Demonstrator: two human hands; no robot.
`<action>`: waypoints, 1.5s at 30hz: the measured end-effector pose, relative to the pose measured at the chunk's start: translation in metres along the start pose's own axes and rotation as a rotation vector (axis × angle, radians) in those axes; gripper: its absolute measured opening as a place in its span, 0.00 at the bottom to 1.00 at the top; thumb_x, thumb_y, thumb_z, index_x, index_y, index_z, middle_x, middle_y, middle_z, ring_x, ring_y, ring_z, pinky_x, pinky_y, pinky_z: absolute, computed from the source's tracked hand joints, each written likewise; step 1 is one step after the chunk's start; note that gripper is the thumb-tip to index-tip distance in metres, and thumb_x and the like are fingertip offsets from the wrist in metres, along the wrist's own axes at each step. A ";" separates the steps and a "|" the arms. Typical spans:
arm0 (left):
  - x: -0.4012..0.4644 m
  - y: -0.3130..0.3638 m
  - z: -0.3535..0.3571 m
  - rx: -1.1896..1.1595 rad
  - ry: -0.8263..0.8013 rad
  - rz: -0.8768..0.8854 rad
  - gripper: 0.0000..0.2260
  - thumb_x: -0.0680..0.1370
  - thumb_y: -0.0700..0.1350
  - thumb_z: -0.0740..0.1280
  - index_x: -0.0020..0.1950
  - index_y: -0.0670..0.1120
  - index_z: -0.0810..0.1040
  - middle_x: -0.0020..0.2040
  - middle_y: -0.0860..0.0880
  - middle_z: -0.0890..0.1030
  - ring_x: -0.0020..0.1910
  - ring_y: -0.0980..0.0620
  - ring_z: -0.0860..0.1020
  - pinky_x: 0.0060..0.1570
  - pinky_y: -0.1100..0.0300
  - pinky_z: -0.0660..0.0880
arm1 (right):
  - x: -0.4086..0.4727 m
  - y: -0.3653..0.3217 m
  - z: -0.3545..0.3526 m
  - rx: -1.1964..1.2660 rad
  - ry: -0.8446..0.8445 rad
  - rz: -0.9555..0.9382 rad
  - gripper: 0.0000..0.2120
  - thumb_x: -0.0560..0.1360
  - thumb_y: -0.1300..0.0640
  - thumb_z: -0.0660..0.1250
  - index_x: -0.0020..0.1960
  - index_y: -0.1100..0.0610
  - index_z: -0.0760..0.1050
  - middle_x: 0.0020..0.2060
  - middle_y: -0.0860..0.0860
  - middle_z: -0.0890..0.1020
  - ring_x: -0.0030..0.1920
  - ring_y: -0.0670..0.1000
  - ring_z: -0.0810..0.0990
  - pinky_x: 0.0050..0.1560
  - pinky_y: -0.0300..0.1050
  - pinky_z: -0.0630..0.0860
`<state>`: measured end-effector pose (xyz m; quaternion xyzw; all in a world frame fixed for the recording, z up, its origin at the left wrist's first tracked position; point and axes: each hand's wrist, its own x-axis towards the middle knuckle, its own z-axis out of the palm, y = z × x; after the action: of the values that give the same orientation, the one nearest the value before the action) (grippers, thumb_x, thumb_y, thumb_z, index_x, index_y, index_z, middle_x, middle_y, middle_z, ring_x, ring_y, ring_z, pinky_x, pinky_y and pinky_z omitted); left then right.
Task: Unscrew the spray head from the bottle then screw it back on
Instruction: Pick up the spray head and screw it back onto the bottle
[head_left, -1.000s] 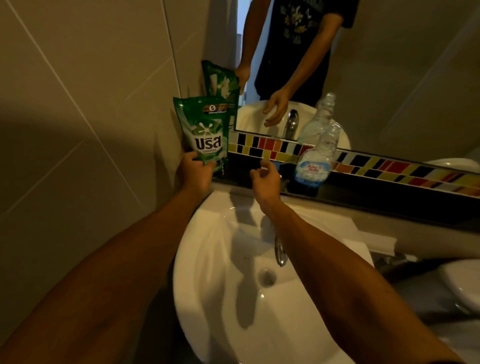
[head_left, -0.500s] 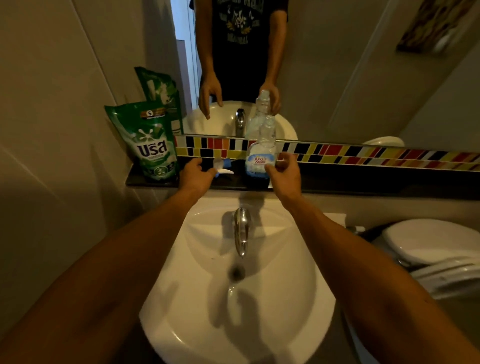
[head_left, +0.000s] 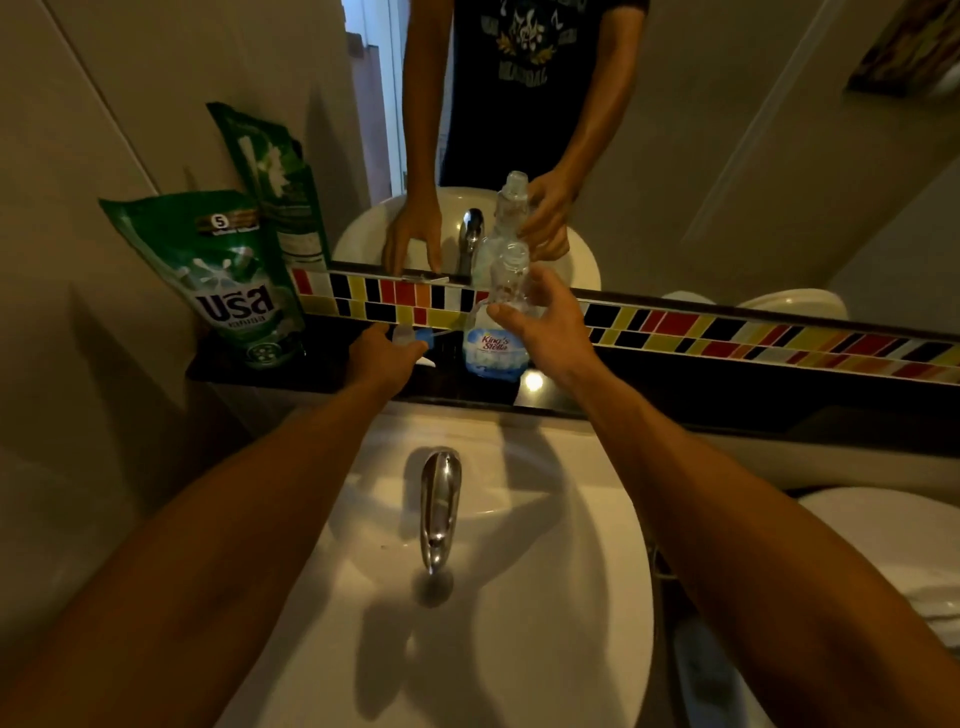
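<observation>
A clear plastic bottle (head_left: 493, 348) with a blue label stands upright on the black shelf (head_left: 675, 395) under the mirror. Its neck is bare, with no spray head on it. My right hand (head_left: 550, 327) wraps the bottle's waist, thumb in front and fingers behind. The white and blue spray head (head_left: 410, 335) lies on the shelf just left of the bottle. My left hand (head_left: 382, 358) reaches over it, with thumb and fingers closing on either side; most of the head is hidden by the fingers.
A green detergent pouch (head_left: 228, 280) leans on the wall at the shelf's left end. The white basin (head_left: 571, 597) with its chrome tap (head_left: 439, 504) sits below my arms. A toilet (head_left: 893, 535) is at the right. The mirror (head_left: 727, 182) shows the person's reflection.
The view swung right and centred on the basin. My left hand left the green pouch and went to the spray head. My right hand moved onto the bottle and closed around it.
</observation>
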<state>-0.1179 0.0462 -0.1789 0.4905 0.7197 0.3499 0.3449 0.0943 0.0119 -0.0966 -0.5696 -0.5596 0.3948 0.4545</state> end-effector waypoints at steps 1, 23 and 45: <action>0.002 0.000 0.004 -0.006 0.002 -0.005 0.20 0.74 0.49 0.74 0.63 0.45 0.79 0.58 0.44 0.81 0.53 0.47 0.79 0.47 0.55 0.73 | 0.002 0.001 0.000 0.000 -0.016 -0.005 0.26 0.77 0.56 0.75 0.72 0.52 0.71 0.66 0.47 0.79 0.60 0.39 0.78 0.57 0.42 0.79; -0.019 0.021 -0.056 -0.178 0.092 -0.016 0.11 0.74 0.39 0.72 0.54 0.36 0.82 0.46 0.37 0.82 0.41 0.45 0.79 0.41 0.50 0.78 | -0.042 -0.035 -0.012 0.029 -0.003 -0.063 0.19 0.78 0.55 0.74 0.66 0.53 0.74 0.61 0.50 0.82 0.62 0.50 0.81 0.62 0.59 0.82; -0.061 0.102 -0.195 -0.738 -0.145 0.156 0.18 0.79 0.36 0.68 0.69 0.45 0.74 0.63 0.39 0.79 0.49 0.48 0.82 0.45 0.57 0.82 | -0.144 -0.039 -0.042 -0.215 0.127 0.129 0.25 0.77 0.53 0.75 0.72 0.48 0.72 0.67 0.53 0.79 0.65 0.57 0.79 0.65 0.63 0.78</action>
<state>-0.2174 -0.0155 0.0172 0.4100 0.4798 0.5750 0.5206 0.1148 -0.1364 -0.0563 -0.6736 -0.5309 0.3241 0.3992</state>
